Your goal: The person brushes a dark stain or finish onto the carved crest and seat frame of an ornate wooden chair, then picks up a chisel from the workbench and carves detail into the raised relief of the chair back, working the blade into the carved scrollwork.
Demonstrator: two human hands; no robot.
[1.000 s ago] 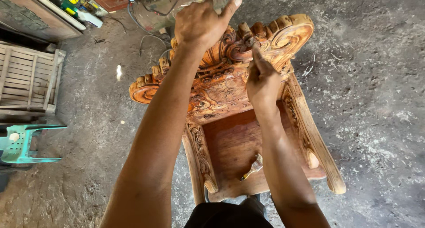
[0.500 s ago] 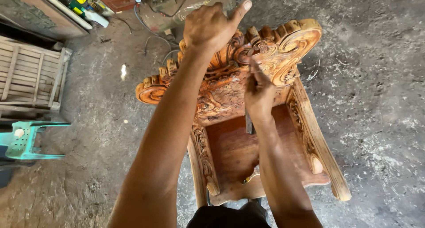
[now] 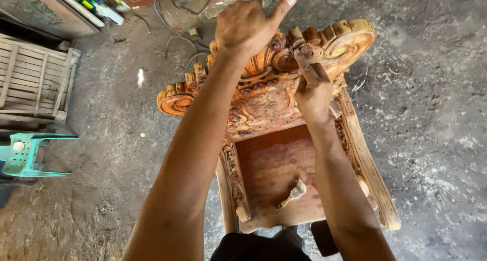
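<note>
I see a carved wooden chair (image 3: 274,104) filling the middle of the frame, its ornate scrolled crest running from left of centre up to the upper right and its flat seat panel (image 3: 276,180) below, toward the bottom centre. My left hand (image 3: 247,27) sits at the top centre, resting on the top edge of the crest with the fingers curled in and the thumb stuck out toward the upper right; from here I cannot tell whether those curled fingers grip the wood or only lean on it. My right hand (image 3: 312,91) is just right of centre, pressed against the carving below the big right-hand scroll, fingers drawn narrow and pinched together at the tips on what may be a small scrap of abrasive, though the view is too poor to be sure. A small brush (image 3: 292,192) with a pale head lies loose on the seat panel, low in the frame and well apart from both hands. At the left edge stands a green plastic stool (image 3: 25,154), above it a slatted wooden crate (image 3: 35,78). The grey concrete floor (image 3: 431,139) spreads around everything, dusty and scuffed.
</note>
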